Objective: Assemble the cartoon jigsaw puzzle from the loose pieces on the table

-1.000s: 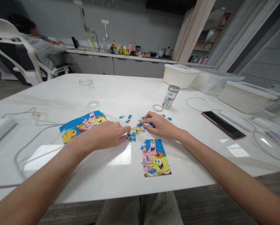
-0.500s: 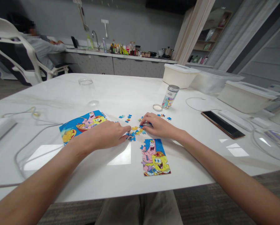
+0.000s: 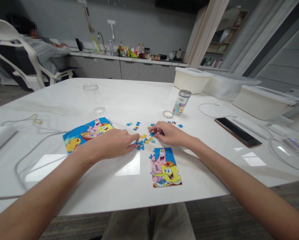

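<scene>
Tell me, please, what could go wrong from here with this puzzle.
The left hand and right hand are both close in at the loose pieces, so either might knock some astray. The joined section lies toward the near edge of the table, where a passing hand could brush it and perhaps loosen its joins.

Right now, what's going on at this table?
A person has both bare hands at a cluster of loose jigsaw pieces. The left hand is at its left side; the right hand is curled at its right, and whether either grips a piece is unclear. A joined puzzle section lies nearer the person, with jagged left edges. A picture sheet lies partly hidden behind the left hand, and a printed can stands beyond the right.
</scene>
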Tool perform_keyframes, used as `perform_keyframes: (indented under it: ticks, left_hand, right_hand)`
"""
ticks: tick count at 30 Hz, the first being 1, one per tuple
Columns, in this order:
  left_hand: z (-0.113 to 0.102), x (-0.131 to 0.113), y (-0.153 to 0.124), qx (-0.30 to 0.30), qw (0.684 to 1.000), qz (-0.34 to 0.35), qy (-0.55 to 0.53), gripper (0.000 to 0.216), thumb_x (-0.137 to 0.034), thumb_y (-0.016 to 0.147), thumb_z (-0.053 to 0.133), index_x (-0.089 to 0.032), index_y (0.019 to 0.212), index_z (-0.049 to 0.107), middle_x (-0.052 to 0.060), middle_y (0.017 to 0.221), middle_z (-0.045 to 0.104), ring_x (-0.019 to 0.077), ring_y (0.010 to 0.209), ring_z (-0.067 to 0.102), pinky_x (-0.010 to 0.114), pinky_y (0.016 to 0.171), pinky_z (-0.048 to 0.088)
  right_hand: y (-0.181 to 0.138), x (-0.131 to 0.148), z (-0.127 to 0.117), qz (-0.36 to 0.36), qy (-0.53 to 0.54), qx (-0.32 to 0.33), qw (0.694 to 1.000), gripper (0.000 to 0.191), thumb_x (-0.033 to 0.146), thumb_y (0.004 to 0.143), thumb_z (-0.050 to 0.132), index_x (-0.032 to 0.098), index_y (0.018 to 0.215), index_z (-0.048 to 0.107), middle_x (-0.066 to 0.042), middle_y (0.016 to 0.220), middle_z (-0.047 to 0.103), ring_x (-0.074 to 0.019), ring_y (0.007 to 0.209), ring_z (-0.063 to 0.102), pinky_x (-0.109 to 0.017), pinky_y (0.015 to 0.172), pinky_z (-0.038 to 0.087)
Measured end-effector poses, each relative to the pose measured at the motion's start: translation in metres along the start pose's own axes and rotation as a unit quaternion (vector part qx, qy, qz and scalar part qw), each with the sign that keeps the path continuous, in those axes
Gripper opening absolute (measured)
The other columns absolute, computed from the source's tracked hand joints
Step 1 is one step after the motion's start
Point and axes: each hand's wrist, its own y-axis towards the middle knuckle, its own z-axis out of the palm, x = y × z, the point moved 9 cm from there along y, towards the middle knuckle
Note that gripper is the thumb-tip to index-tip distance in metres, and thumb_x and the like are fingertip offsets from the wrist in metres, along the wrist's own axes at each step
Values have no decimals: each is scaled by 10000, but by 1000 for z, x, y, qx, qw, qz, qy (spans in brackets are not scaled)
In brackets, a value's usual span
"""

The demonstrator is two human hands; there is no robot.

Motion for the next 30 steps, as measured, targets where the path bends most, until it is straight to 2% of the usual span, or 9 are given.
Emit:
perform_keyframes:
  ticks: [7, 12, 14, 16, 19, 21, 24, 30]
  left_hand:
    - [1, -1, 0, 12, 1000, -2, 17, 304, -319, 970, 343, -227, 1073, 614, 60, 613, 626, 226, 578, 621, 296, 540, 343]
    - [-1, -2, -1, 1, 999, 6, 36, 309, -325, 972, 331, -231, 1087, 602, 65, 622, 634, 244, 591, 633, 302, 520, 311]
    - [-1, -2, -1, -2, 999, 9, 39, 314, -330, 974, 325, -232, 1082, 603, 67, 624, 635, 250, 593, 635, 305, 515, 306]
    - [1, -2, 0, -1, 999, 12, 36, 317, -331, 975, 321, -231, 1081, 603, 69, 634, 640, 251, 596, 637, 306, 516, 309]
    - [3, -1, 0, 3, 1000, 11, 28, 317, -333, 971, 330, -224, 1092, 602, 69, 639, 641, 246, 606, 639, 302, 522, 321]
    - [4, 0, 1, 8, 1000, 8, 21, 313, -336, 967, 342, -220, 1096, 603, 65, 634, 635, 237, 607, 638, 297, 530, 331]
    - [3, -1, 1, 13, 1000, 8, 15, 299, -330, 961, 357, -222, 1091, 604, 59, 628, 628, 228, 596, 629, 293, 537, 334]
    - [-1, -3, 0, 14, 1000, 13, 17, 283, -319, 960, 364, -228, 1076, 605, 62, 638, 631, 232, 601, 624, 294, 529, 307]
  right_hand:
    - [-1, 0, -3, 33, -11, 9, 999, 237, 96, 813, 553, 206, 979, 682, -65, 912, 655, -172, 750, 578, -332, 740, 476]
    - [-2, 0, -10, 11, -5, -40, 999, 139, 116, 775, 593, 206, 872, 638, -46, 885, 641, -161, 739, 563, -325, 723, 459]
    - [-1, -5, -14, 26, 38, -58, 997, 61, 148, 776, 603, 198, 808, 618, -41, 854, 641, -156, 733, 566, -323, 711, 457]
    - [-1, -13, -14, 68, 133, -62, 987, 17, 190, 777, 613, 195, 781, 597, -31, 803, 644, -149, 712, 575, -312, 675, 457]
    - [0, -19, -7, 117, 295, -34, 948, 131, 217, 752, 637, 198, 880, 616, -21, 766, 652, -139, 669, 589, -288, 597, 444]
    - [-1, -15, -2, 127, 355, -4, 926, 182, 228, 750, 648, 199, 930, 647, -27, 759, 666, -135, 650, 594, -276, 560, 426]
    - [-3, -12, 3, 146, 392, 22, 908, 124, 271, 763, 672, 194, 860, 677, -43, 742, 694, -134, 647, 604, -268, 540, 412]
    - [-7, -14, 0, 173, 417, 8, 892, 106, 265, 735, 736, 195, 752, 659, -49, 790, 723, -146, 718, 658, -263, 578, 443]
